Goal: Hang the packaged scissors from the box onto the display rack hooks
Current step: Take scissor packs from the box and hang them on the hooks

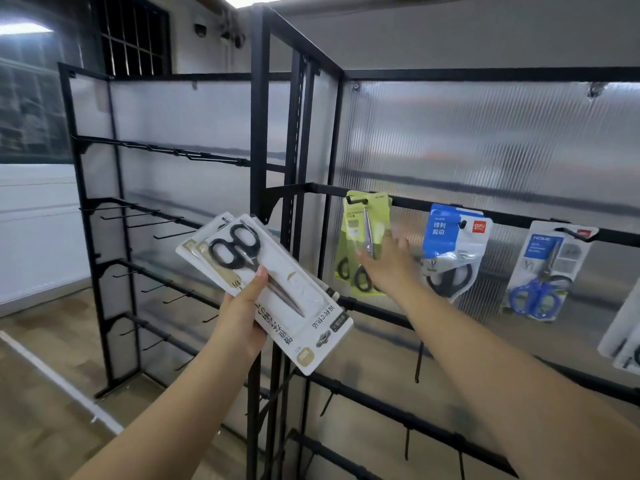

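While left hand (pixel 242 306) grips packs (pixel 270 289), right hand (pixel 388 265) outstretched

A barred window (pixel 135 36) (dark behind) sits above a wooden floor (pixel 45 386).

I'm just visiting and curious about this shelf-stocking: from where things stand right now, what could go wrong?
The left hand grips a fanned stack of white scissor packs by one edge, so a lower pack could slip out and drop. The right hand reaches with straight fingers against the green packs hanging on their hook; a push might swing them or nudge them off. The blue pack hangs close by and could get bumped too.
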`<state>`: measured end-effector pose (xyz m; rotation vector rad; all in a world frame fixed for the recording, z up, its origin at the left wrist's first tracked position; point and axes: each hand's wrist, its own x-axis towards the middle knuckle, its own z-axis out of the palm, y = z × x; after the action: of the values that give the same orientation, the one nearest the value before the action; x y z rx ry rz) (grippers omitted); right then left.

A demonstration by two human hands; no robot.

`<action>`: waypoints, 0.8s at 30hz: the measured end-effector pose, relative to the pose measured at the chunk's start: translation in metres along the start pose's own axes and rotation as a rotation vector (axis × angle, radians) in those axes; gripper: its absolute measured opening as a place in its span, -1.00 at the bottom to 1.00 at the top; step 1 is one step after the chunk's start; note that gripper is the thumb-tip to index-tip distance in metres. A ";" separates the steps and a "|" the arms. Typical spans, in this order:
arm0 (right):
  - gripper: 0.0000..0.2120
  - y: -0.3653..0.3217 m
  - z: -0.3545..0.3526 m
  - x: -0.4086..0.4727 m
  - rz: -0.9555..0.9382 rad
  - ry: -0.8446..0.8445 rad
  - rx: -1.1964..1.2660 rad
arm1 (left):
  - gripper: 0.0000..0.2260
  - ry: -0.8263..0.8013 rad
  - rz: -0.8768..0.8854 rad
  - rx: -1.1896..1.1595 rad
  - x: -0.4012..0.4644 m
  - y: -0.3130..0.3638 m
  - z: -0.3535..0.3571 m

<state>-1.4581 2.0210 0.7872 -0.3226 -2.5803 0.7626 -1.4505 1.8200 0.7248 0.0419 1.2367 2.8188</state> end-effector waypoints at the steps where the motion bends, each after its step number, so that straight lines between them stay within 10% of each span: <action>1: -0.40 -0.003 0.003 -0.014 -0.066 0.002 0.151 | -0.62 -0.019 -0.004 0.008 -0.001 -0.002 0.001; 6: -0.37 0.000 0.013 -0.087 -0.099 -0.307 0.448 | -0.47 -0.139 -0.023 0.009 -0.013 -0.013 0.016; 9: -0.30 0.018 0.014 -0.107 0.117 -0.249 0.637 | -0.40 -0.182 -0.014 -0.016 -0.019 -0.020 0.026; 15: -0.77 0.046 0.012 -0.127 0.239 -0.148 1.033 | -0.41 -0.193 -0.018 -0.006 -0.025 -0.029 0.041; 24: -0.76 0.066 -0.005 -0.135 0.389 0.112 1.280 | -0.60 -0.229 -0.041 -0.111 -0.034 -0.035 0.044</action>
<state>-1.3305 2.0327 0.7087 -0.4003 -1.4625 2.1929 -1.4124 1.8734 0.7287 0.3204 1.0201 2.7475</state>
